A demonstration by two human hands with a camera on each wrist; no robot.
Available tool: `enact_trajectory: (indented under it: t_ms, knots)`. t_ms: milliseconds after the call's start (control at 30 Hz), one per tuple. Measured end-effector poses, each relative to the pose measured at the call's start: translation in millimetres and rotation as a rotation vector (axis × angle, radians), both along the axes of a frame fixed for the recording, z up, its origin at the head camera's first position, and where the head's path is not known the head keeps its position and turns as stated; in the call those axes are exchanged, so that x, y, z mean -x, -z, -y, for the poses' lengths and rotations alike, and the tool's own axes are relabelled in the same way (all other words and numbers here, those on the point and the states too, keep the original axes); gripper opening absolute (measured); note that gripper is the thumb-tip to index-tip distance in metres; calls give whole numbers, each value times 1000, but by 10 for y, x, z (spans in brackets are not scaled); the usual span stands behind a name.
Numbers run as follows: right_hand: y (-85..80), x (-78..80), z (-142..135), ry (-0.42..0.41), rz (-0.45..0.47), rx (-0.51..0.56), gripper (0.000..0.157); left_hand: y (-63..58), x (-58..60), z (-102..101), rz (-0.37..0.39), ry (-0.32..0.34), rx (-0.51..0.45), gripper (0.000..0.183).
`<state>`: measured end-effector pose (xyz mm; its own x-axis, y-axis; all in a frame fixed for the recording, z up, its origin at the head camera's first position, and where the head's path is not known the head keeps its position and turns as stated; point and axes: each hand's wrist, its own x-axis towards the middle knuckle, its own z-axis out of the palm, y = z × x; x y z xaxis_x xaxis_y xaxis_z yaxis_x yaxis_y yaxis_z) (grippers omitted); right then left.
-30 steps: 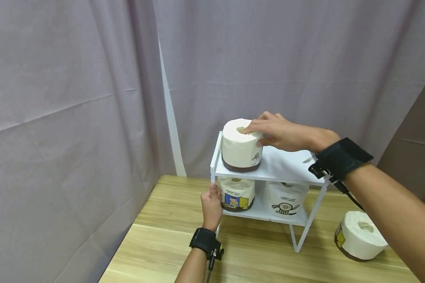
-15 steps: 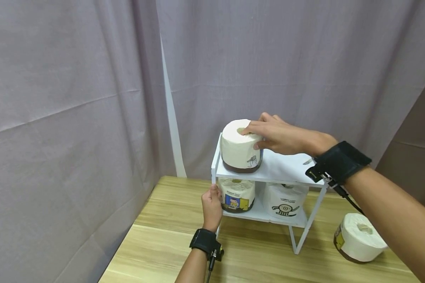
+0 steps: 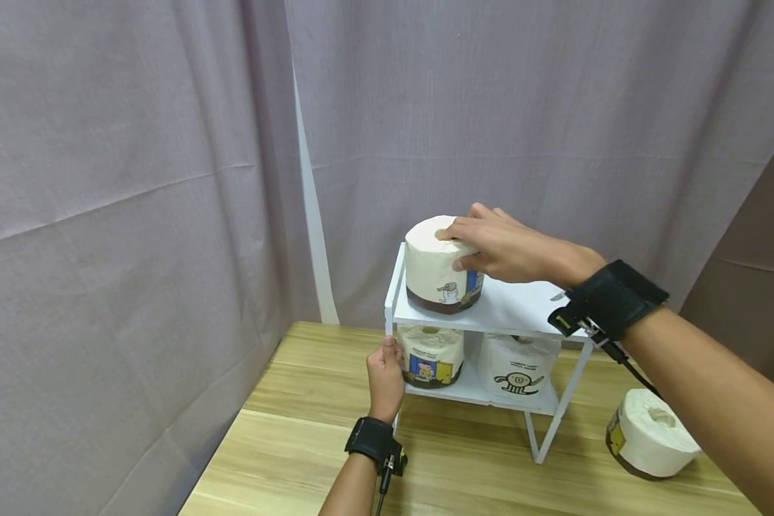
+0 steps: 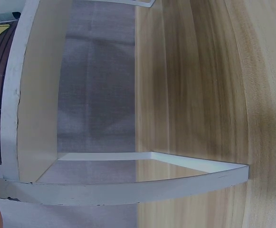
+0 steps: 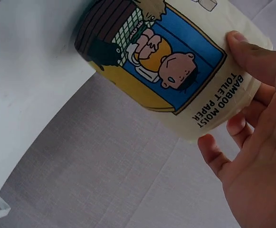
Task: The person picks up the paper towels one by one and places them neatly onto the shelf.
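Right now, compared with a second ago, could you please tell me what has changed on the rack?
The right hand has turned the top roll, its front print swinging leftward and a blue panel coming further into view. The left hand on the rack and the other rolls stayed put.

Greyish-mauve curtains (image 3: pixel 522 107) are hanging behind the back edge of a wooden table (image 3: pixel 297 408) and beside its left edge. Between them a narrow pale strip (image 3: pixel 314 229) is running down near the back left corner; rightward, a darker brown surface (image 3: pixel 757 287) is showing.
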<state>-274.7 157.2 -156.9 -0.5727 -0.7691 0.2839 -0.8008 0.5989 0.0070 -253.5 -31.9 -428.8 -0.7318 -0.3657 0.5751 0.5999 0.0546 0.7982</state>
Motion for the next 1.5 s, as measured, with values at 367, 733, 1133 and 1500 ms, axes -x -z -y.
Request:
enact_trajectory:
  t_ms: [367,733,1133,1500]
  knots:
    - [74,-19,115,51,-52,29,45,-4,8,-12,14,-6,-5,47]
    - [75,-56,151,111,-82,34,43,-35,0,-63,-6,8,9,47]
    - [148,-83,211,147,-70,48,43,-42,-26,-69,1,-3,11,48]
    - [187,-77,301,152,-60,70,49,-9,-35,9,6,-20,-2,49]
